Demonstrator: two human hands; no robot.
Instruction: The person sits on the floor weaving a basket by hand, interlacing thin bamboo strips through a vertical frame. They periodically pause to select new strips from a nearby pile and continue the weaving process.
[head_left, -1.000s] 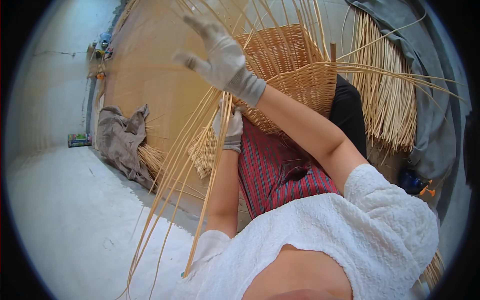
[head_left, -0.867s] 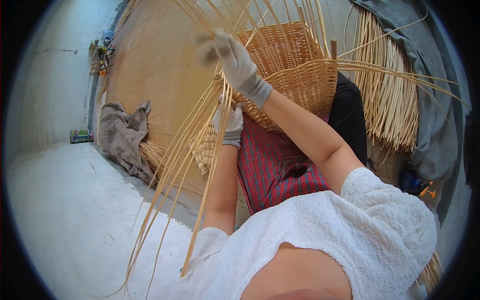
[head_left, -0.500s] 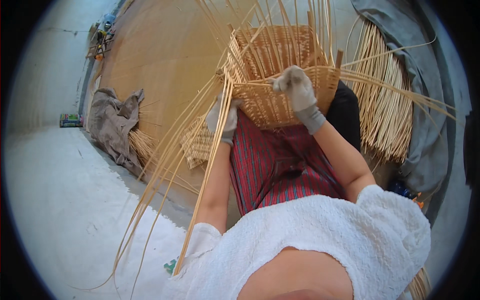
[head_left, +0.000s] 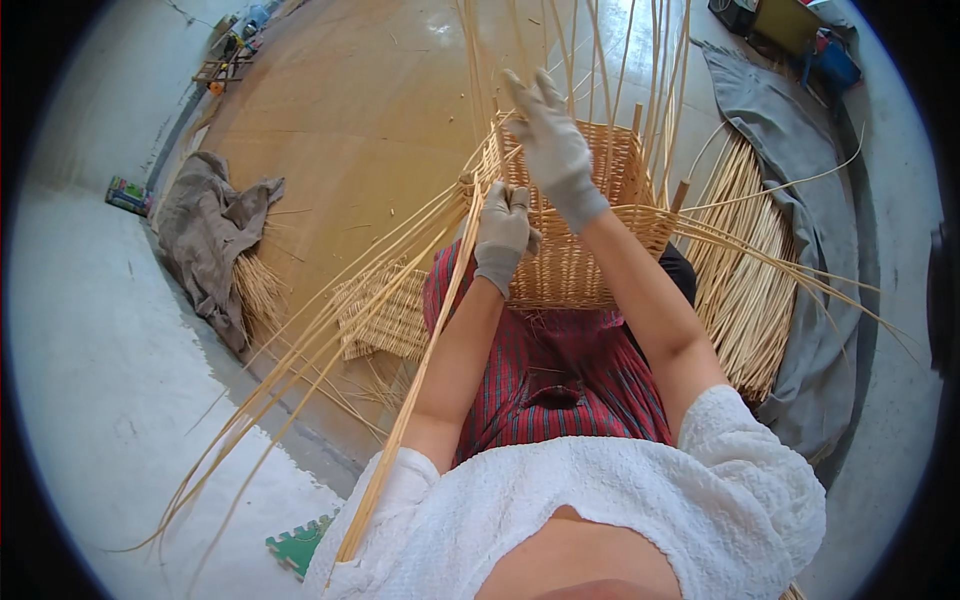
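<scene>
A partly woven wicker basket (head_left: 565,265) rests at my lap, its long upright stakes (head_left: 655,90) standing above the rim. My left hand (head_left: 503,228), in a pale grey glove, is closed at the near left corner, gripping the wicker strands (head_left: 455,285) that run down past my left arm; its fingertips partly hide the grip. Above the basket's opening, my gloved right hand (head_left: 552,145) is raised with its fingers apart and nothing visibly held. More loose strands (head_left: 790,262) stick out sideways from the right corner.
A big bundle of wicker rods (head_left: 745,290) lies at the right beside a grey cloth (head_left: 815,270). Left of my knees is a flat woven piece (head_left: 385,312). A smaller bundle (head_left: 260,290) lies partly under a brown-grey cloth (head_left: 210,240) farther left.
My right hand has left the basket's near rim, moved up and left, and opened. My left hand has shifted right onto the corner strands. The view has tilted, placing the basket lower.
</scene>
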